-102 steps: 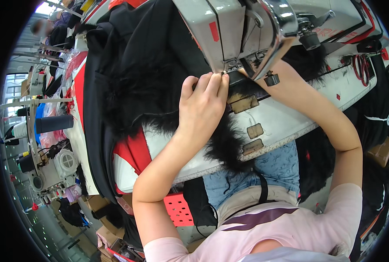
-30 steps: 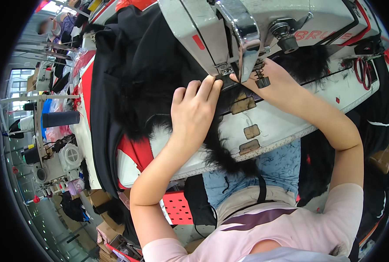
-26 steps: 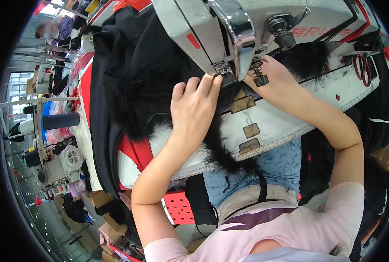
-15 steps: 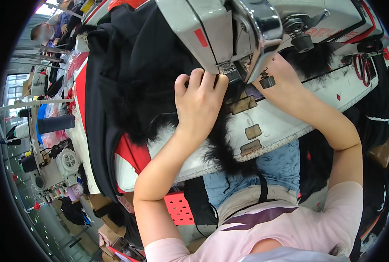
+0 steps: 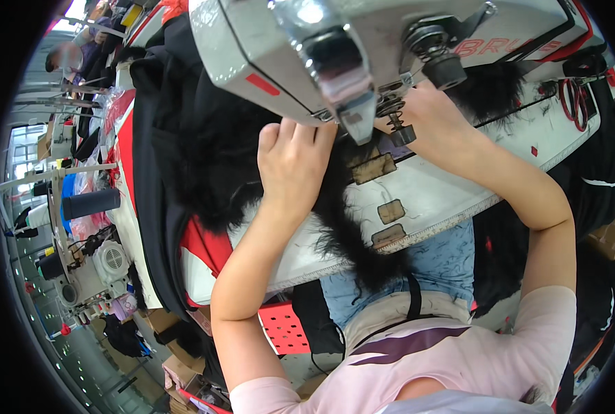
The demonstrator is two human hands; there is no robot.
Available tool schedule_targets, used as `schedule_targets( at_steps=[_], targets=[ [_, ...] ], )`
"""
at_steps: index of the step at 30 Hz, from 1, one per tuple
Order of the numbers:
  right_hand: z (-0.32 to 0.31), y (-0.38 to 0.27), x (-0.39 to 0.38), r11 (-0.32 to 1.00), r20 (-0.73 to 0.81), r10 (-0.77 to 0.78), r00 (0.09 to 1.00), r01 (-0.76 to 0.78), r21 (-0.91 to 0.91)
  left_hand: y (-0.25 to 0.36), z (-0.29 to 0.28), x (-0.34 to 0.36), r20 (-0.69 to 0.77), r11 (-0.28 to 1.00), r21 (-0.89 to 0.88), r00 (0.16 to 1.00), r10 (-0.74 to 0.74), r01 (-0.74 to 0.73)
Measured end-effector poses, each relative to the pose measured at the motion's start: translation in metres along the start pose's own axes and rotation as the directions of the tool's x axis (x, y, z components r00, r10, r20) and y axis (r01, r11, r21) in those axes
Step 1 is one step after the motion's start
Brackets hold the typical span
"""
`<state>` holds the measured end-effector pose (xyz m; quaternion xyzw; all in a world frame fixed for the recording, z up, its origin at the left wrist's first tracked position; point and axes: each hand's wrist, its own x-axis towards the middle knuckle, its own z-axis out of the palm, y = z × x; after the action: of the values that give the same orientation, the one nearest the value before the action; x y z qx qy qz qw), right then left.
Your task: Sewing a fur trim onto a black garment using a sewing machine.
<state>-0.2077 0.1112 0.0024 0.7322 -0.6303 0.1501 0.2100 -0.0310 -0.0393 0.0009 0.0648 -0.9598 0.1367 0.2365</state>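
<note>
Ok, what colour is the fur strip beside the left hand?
Black all over: the fur strip shows best in the head view, the only one.

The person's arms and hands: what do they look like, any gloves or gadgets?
Short, pale pink sleeves leave both forearms bare. The left hand and right hand are ungloved, with no watch, bracelet or cable showing. The right hand is partly hidden.
</note>
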Motion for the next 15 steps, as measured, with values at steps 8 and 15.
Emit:
schedule_targets(
  at_steps=[8,15],
  targets=[
    [-0.006,-0.002,-0.003,0.997,0.039,0.062,0.997,-0.063,0.037,-0.002,-0.012,-0.007,0.022,0.987,-0.129,0.995,0.099,-0.095],
    [-0.003,0.002,-0.006,0.999,-0.043,0.018,0.999,-0.017,0.027,0.004,-0.011,-0.008,0.067,0.996,-0.073,0.997,0.049,-0.044]
  ],
)
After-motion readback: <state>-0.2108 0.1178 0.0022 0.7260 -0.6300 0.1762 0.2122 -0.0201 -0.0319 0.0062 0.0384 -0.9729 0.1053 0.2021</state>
